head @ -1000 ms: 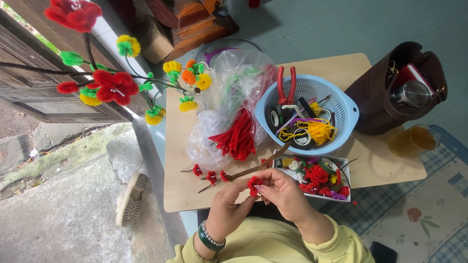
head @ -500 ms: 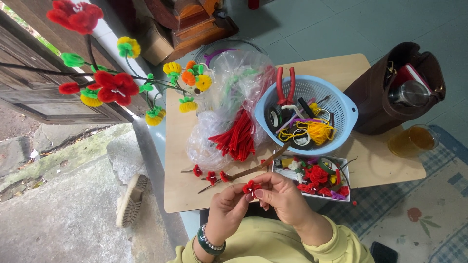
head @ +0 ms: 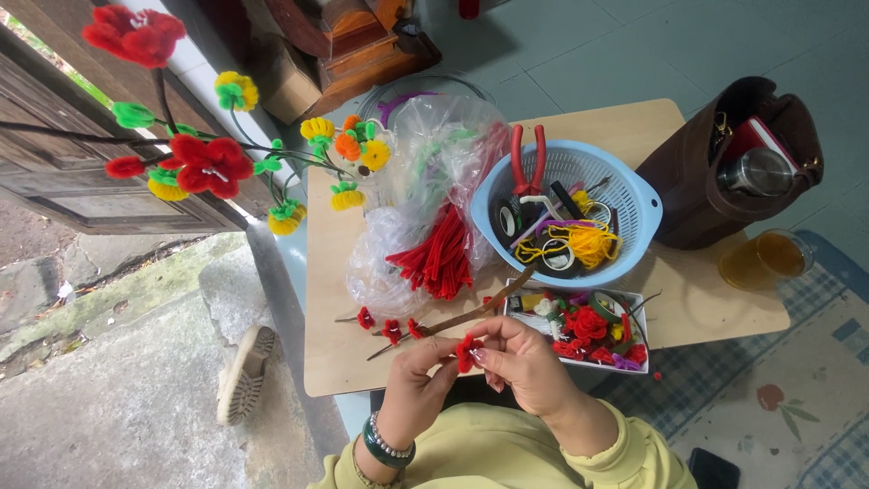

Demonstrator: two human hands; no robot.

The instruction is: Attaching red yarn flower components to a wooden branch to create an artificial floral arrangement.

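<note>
My left hand (head: 418,376) and my right hand (head: 520,358) meet over the near edge of a small wooden table (head: 344,362). Together they pinch a small red fuzzy-wire flower (head: 466,352) between the fingertips. A thin brown twig (head: 471,312) with small red flowers (head: 391,330) lies on the table just beyond my hands. A clear plastic bag (head: 425,195) holding a bundle of red fuzzy wires (head: 439,258) lies further back.
A blue basket (head: 634,204) holds red-handled pliers (head: 528,161), tape rolls and yellow wire. A white tray (head: 588,328) of finished flowers sits by my right hand. A brown bag (head: 706,181), a glass of amber drink (head: 760,261), a flowered branch (head: 208,163) and a shoe (head: 243,376) surround the table.
Both hands stay at the table edge, fingers shifting slightly on the red flower. Nothing else has moved.
</note>
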